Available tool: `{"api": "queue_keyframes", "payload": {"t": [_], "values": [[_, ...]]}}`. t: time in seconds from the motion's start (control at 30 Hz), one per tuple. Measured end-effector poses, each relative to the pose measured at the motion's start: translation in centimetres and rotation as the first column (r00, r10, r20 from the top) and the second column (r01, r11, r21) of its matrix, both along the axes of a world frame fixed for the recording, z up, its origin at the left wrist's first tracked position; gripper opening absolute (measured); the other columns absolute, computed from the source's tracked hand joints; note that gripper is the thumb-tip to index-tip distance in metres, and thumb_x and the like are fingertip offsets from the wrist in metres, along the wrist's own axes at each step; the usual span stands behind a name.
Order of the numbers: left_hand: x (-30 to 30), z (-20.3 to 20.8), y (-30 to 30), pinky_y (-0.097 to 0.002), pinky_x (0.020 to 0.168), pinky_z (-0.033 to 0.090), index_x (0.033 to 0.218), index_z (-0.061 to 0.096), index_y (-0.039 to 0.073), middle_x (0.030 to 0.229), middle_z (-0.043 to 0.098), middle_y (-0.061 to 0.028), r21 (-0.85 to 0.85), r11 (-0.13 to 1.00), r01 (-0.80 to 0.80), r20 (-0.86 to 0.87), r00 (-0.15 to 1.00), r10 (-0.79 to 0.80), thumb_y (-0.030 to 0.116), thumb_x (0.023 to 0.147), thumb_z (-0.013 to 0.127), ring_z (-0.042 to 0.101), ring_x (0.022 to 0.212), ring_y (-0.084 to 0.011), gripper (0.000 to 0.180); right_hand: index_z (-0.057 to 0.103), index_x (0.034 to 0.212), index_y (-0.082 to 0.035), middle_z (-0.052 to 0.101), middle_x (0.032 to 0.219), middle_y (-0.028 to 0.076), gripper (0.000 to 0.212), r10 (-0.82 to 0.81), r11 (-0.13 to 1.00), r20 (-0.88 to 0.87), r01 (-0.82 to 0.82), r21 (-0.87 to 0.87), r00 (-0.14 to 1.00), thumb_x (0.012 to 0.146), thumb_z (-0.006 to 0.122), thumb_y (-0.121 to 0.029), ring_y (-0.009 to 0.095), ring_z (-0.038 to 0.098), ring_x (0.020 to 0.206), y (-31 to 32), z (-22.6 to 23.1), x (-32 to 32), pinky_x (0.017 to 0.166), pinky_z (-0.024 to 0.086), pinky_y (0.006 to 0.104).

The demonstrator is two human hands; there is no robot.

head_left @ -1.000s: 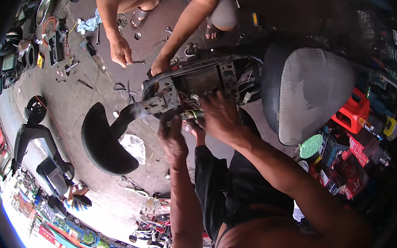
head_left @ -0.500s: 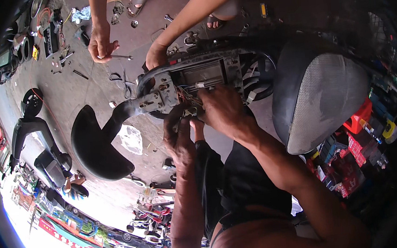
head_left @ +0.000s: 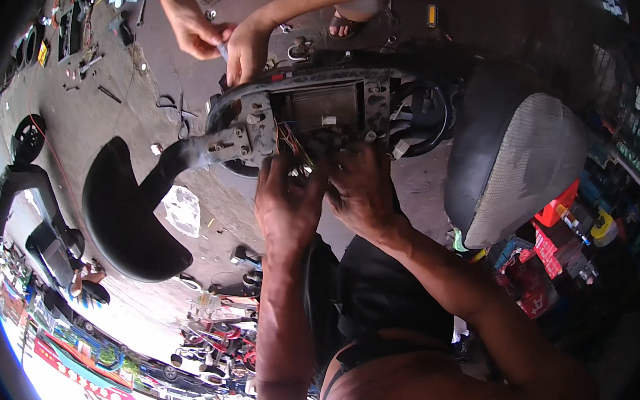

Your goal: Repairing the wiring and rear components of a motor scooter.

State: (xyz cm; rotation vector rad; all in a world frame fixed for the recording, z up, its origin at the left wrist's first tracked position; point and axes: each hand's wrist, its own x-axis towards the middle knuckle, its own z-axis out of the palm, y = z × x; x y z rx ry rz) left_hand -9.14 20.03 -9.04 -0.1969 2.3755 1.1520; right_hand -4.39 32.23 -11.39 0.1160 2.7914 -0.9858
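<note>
A scooter frame (head_left: 318, 78) lies across in front of me, its open middle bay showing a bundle of thin coloured wires (head_left: 287, 136). At the near edge of the bay, my left hand (head_left: 287, 206) is closed with its fingertips on the wires. Close beside it, my right hand (head_left: 365, 196) has curled fingers at the dark edge of the bay; what they grip is hidden. A small white connector (head_left: 328, 121) lies in the bay, just beyond my right hand.
Across the frame, a co-worker's hands (head_left: 246, 46) meet around a slim tool. The black fender (head_left: 130, 219) sticks out left; the grey-black seat (head_left: 520, 158) is at right. Tools, including scissors (head_left: 182, 117), lie on the floor. Red boxes (head_left: 546, 250) stand lower right.
My left hand has shifted up to the bay's edge, and my right hand has drawn back from the connector. The co-worker's wrench hand has moved right to join their other hand.
</note>
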Motion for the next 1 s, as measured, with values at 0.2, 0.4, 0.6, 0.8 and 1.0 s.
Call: {"api": "queue_keyframes", "payload": {"t": [0.2,0.4,0.6,0.8,1.0], "values": [[-2.2,-1.7,1.7,-0.0416,0.076,0.049,0.108,0.063,0.007,0.093,0.064,-0.0145,-0.364,0.836,0.411,-0.082,0.879,-0.469,0.024,0.083,0.063,0.062,0.087,-0.0345,0.03,0.066,0.105,-0.009,0.055,0.115,0.009,0.036,0.082,0.996,-0.015,-0.081,0.022,0.997,0.07,0.074,-0.016,0.031,0.046,0.11,0.9,-0.4,1.0,0.094,0.039,0.0465],[-0.3,-3.4,0.6,-0.0466,0.071,0.05,0.096,0.062,0.014,0.081,0.063,-0.0123,-0.427,0.802,0.419,-0.087,0.863,-0.497,0.022,0.086,0.057,0.064,0.078,-0.0346,0.013,0.061,0.109,-0.007,0.055,0.112,0.01,0.04,0.031,0.994,-0.097,-0.041,-0.103,0.995,0.072,0.074,-0.005,0.029,0.051,0.105,2.7,-0.7,1.7,0.088,0.045,0.0397],[-0.2,-1.5,0.0,-0.0494,0.068,0.05,0.099,0.058,0.014,0.089,0.064,-0.0137,-0.383,0.847,0.37,0.093,0.927,-0.363,0.016,0.083,0.056,0.064,0.079,-0.0378,0.016,0.059,0.1,-0.003,0.057,0.095,0.009,0.022,-0.521,0.686,0.145,0.513,-0.516,0.841,0.081,0.067,0.002,0.021,0.057,0.087,3.9,-3.0,2.6,0.078,0.047,0.0307],[0.9,-2.2,-1.4,-0.05,0.069,0.05,0.103,0.058,0.017,0.101,0.065,-0.0129,-0.335,0.913,0.231,0.04,0.972,-0.231,0.014,0.083,0.055,0.064,0.082,-0.0389,0.02,0.058,0.114,-0.004,0.064,0.102,0.014,0.031,-0.398,0.874,0.103,0.411,-0.26,0.912,0.086,0.067,-0.015,0.026,0.062,0.092,4.6,-2.4,3.3,0.081,0.049,0.0346],[0.3,-1.2,-0.4,-0.0511,0.066,0.05,0.106,0.059,0.019,0.084,0.068,-0.0145,-0.478,0.804,0.354,0.231,0.934,-0.274,0.015,0.086,0.052,0.065,0.075,-0.0382,0.022,0.063,0.107,-0.001,0.066,0.099,0.011,0.024,-0.405,0.812,0.36,0.512,-0.28,0.84,0.088,0.066,-0.015,0.02,0.063,0.088,4.2,-1.5,2.1,0.079,0.048,0.0303]]}}
